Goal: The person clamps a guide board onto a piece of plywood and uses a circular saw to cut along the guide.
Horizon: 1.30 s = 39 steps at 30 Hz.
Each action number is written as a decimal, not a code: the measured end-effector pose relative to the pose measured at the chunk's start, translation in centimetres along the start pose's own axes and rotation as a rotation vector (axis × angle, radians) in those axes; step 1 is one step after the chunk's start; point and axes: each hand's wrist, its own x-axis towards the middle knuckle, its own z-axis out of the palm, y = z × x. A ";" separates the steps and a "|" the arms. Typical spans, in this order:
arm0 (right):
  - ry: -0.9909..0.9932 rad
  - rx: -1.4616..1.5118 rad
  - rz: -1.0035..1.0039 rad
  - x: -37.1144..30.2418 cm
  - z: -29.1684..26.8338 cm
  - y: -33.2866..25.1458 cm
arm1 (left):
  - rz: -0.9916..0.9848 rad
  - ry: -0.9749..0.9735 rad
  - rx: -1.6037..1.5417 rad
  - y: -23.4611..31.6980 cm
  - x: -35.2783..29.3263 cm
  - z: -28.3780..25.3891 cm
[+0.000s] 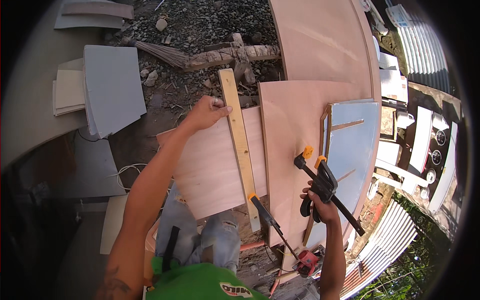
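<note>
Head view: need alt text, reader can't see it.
A right hand grips a black, orange-tipped clamp while the left hand holds a wooden strip near its far end. The strip lies across a pale panel, with a second clamp near its near end. A blue panel lies to the right.

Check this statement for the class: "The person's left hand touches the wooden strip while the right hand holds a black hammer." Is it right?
Not quite: the right hand holds a black bar clamp, as the head view shows. The left hand does touch the wooden strip.
</note>
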 end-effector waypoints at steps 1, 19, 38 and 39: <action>0.053 -0.013 -0.005 -0.6 0.1 0.2 | -0.007 -0.020 -0.028 0.0 0.2 0.1; 0.185 -1.807 -1.158 9.5 5.2 -27.3 | 0.016 -0.039 -0.154 0.9 0.3 0.7; -0.456 -2.302 -1.060 15.9 16.6 -29.3 | -0.118 -0.347 -0.211 -0.8 2.4 -0.9; -0.464 -2.297 -1.063 15.8 16.9 -29.2 | -0.114 -0.355 -0.256 -1.2 2.4 -1.1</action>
